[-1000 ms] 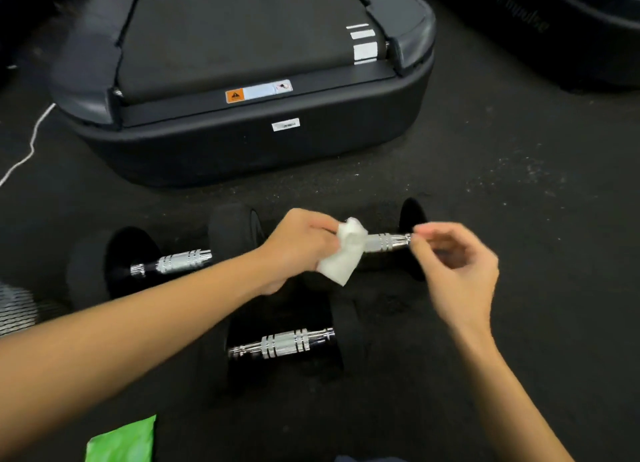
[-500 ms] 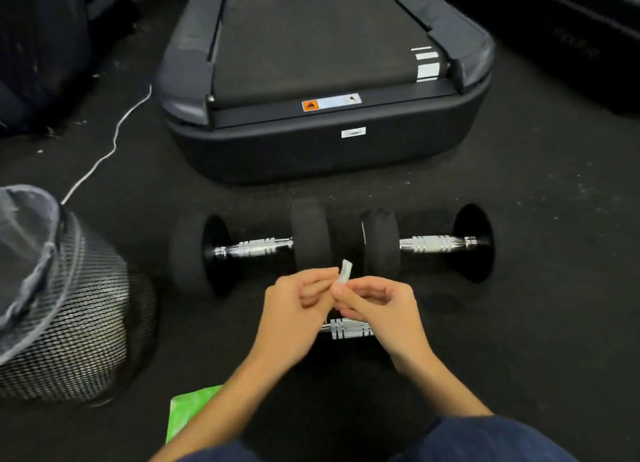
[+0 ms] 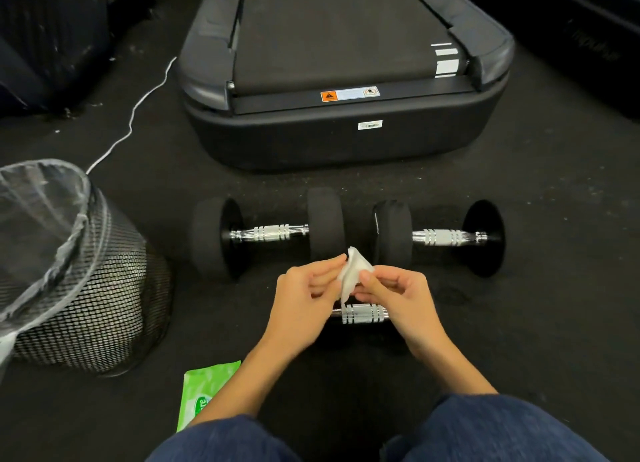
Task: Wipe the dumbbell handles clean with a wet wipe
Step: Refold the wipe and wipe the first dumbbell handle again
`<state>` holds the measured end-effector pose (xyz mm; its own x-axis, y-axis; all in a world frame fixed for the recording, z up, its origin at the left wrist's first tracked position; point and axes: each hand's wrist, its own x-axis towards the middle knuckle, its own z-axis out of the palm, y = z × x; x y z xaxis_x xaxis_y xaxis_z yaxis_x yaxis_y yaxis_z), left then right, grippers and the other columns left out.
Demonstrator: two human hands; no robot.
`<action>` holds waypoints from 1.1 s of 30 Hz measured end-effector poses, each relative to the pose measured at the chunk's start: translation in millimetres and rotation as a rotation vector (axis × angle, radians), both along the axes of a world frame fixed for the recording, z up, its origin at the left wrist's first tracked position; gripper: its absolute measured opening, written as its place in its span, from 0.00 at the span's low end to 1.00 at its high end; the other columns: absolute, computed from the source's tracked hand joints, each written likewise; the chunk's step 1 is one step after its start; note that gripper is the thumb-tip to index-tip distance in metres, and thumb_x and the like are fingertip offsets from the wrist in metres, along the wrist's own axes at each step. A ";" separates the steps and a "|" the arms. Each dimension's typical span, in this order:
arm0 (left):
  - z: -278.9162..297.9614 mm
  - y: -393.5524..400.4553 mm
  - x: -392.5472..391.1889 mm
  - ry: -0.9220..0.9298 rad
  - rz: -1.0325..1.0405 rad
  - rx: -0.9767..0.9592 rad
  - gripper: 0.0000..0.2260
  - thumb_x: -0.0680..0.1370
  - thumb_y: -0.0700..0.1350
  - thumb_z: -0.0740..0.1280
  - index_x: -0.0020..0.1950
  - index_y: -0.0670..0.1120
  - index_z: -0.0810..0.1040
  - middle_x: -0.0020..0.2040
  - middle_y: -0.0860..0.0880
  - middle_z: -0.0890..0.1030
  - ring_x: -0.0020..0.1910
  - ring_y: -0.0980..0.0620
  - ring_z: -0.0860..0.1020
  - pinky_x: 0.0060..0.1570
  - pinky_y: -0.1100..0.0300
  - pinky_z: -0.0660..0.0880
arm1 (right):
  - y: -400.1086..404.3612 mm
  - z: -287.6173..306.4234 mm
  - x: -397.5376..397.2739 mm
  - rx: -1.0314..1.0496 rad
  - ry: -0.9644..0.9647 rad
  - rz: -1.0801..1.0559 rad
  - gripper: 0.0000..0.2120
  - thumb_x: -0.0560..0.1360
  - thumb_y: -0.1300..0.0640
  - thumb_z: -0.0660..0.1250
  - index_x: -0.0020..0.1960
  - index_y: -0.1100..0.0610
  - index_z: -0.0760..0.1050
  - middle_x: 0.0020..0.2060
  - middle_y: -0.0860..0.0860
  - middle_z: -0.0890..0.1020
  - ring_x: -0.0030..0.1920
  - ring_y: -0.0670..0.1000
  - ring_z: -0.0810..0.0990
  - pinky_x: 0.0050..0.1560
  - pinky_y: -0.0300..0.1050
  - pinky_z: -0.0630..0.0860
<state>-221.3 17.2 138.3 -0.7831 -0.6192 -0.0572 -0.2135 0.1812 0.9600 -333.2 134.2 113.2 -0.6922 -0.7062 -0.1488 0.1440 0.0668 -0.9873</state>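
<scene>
Both hands (image 3: 304,299) (image 3: 401,295) apparently pinching wet wipe (image 3: 351,274) between them

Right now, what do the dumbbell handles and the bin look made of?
Dumbbell handles: bright chromed metal by the look, mirror glints and ribbed grip rings. Bin: black wire mesh, probably metal, with a thin clear plastic liner over the rim.

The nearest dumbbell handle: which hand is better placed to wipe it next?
Probably the left hand. Both hands pinch the wet wipe above the nearest handle, but the right hand covers the handle's right end.
</scene>
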 end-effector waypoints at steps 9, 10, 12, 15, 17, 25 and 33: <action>-0.4 -11.7 0.8 0.106 0.172 0.338 0.16 0.77 0.29 0.63 0.57 0.46 0.80 0.46 0.45 0.85 0.49 0.49 0.84 0.48 0.52 0.82 | -0.2 1.7 -6.4 0.027 -0.092 -0.110 0.14 0.78 0.62 0.64 0.37 0.54 0.82 0.39 0.53 0.85 0.44 0.54 0.85 0.39 0.43 0.78; 0.7 -12.2 1.7 0.125 0.167 0.413 0.15 0.77 0.29 0.63 0.58 0.45 0.80 0.47 0.43 0.85 0.50 0.48 0.84 0.48 0.52 0.82 | -0.4 2.4 -6.8 0.028 -0.106 -0.114 0.15 0.78 0.62 0.64 0.35 0.52 0.82 0.40 0.54 0.85 0.46 0.57 0.85 0.40 0.45 0.78; 1.0 -12.4 2.9 0.149 0.157 0.536 0.15 0.77 0.30 0.63 0.59 0.45 0.79 0.49 0.42 0.85 0.52 0.47 0.83 0.49 0.52 0.82 | -1.4 1.8 -8.0 0.030 -0.147 -0.121 0.15 0.78 0.62 0.64 0.35 0.52 0.82 0.42 0.56 0.85 0.48 0.60 0.85 0.42 0.48 0.79; -1.6 -13.1 3.5 0.171 0.169 0.565 0.15 0.77 0.30 0.63 0.59 0.45 0.77 0.49 0.41 0.84 0.52 0.46 0.83 0.49 0.51 0.81 | -2.2 0.9 -8.0 0.038 -0.227 -0.141 0.08 0.79 0.60 0.64 0.47 0.58 0.83 0.48 0.58 0.85 0.51 0.59 0.85 0.50 0.56 0.80; -4.0 -12.4 4.0 0.185 0.167 0.500 0.13 0.77 0.30 0.64 0.57 0.44 0.77 0.48 0.41 0.84 0.51 0.47 0.83 0.47 0.54 0.81 | -1.8 1.2 -6.8 0.031 -0.238 -0.153 0.07 0.79 0.58 0.66 0.55 0.56 0.81 0.50 0.58 0.85 0.50 0.57 0.85 0.51 0.55 0.81; -19.7 -16.1 4.3 0.026 0.090 0.022 0.16 0.73 0.34 0.73 0.58 0.49 0.81 0.55 0.48 0.81 0.51 0.54 0.82 0.49 0.57 0.81 | -0.1 1.4 -13.1 0.074 0.220 0.051 0.22 0.68 0.63 0.78 0.60 0.51 0.81 0.51 0.48 0.85 0.50 0.46 0.84 0.51 0.43 0.81; -27.3 -28.3 8.4 -0.027 0.114 -0.169 0.06 0.73 0.43 0.75 0.48 0.52 0.85 0.48 0.52 0.80 0.49 0.55 0.80 0.47 0.59 0.79 | -11.6 0.3 -27.4 0.252 0.619 0.142 0.09 0.68 0.54 0.78 0.48 0.47 0.84 0.46 0.44 0.78 0.50 0.42 0.78 0.47 0.32 0.73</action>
